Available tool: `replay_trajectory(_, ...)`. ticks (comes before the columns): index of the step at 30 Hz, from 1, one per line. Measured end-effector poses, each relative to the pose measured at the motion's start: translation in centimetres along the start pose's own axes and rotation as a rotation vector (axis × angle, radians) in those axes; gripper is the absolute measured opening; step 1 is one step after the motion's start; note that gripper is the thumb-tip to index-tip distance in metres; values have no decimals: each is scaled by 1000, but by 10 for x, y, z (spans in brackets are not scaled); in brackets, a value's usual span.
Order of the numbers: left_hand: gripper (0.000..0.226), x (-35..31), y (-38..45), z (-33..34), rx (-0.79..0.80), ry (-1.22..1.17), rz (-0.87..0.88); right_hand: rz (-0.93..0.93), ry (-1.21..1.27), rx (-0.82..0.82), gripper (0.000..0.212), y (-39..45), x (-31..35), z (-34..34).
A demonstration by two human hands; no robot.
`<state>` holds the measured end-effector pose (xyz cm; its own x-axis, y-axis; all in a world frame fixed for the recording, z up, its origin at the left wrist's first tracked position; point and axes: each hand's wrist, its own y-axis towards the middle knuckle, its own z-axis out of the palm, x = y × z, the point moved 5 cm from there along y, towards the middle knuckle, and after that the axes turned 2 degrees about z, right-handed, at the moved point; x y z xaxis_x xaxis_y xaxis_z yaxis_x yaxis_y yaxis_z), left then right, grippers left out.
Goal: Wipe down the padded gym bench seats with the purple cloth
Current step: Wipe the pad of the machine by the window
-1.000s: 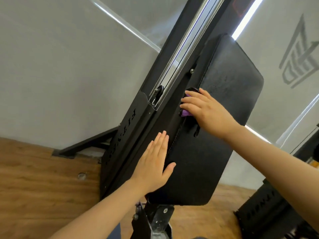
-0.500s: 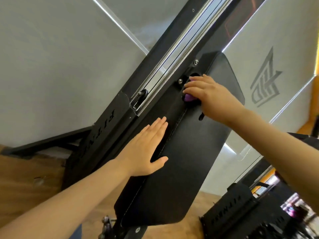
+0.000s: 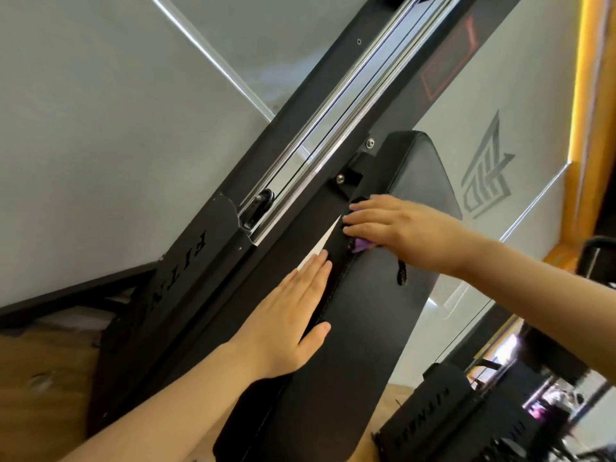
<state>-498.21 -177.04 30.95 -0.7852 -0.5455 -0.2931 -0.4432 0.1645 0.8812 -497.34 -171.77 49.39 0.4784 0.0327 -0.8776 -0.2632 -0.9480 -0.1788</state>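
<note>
Presently, your right hand [image 3: 410,228] pressed the purple cloth [image 3: 461,244] against the black padded seat [image 3: 360,328] near its upper edge, fingers flat over it. Your left hand [image 3: 286,315] lay open-palmed on the seat's side.

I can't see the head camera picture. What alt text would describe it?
A person's right hand presses a purple cloth against the edge of a black padded gym seat, while the left hand lies flat on its side. Behind stand a black machine frame and grey wall.
</note>
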Motion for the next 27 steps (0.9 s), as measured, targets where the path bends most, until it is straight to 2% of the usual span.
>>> replay_trajectory(4,69,1,0,2,-19,-45,15,250,44,-80,38,-2,-51,-24)
replay_trajectory(7,69,2,0,3,-26,-50,18,472,28,-158,23,4,-71,-30)
replay_trajectory(8,69,3,0,4,-26,-50,18,465,28,-174,23,8,-61,-29)
replay_trajectory(10,69,4,-1,5,-30,-49,16,297,41,-178,28,14,-26,-23)
replay_trajectory(12,70,4,-1,5,-35,-39,13,165,51,-99,26,13,7,-7)
replay_trajectory(14,70,4,-1,5,-30,-33,11,123,43,-41,25,9,10,-1)
replay_trajectory(16,69,5,-2,6,-31,-30,14,158,32,-38,26,7,-16,-7)
replay_trajectory(20,68,4,-2,7,-31,-54,6,498,43,-171,21,5,-81,-28)
replay_trajectory(22,68,4,-2,7,-38,-67,3,579,64,-204,20,12,-78,-23)
replay_trajectory(25,68,4,-1,6,-39,-79,1,452,63,-201,18,18,-28,-10)
replay_trajectory(27,68,3,-1,5,-39,-69,-4,369,103,-159,30,11,13,1)
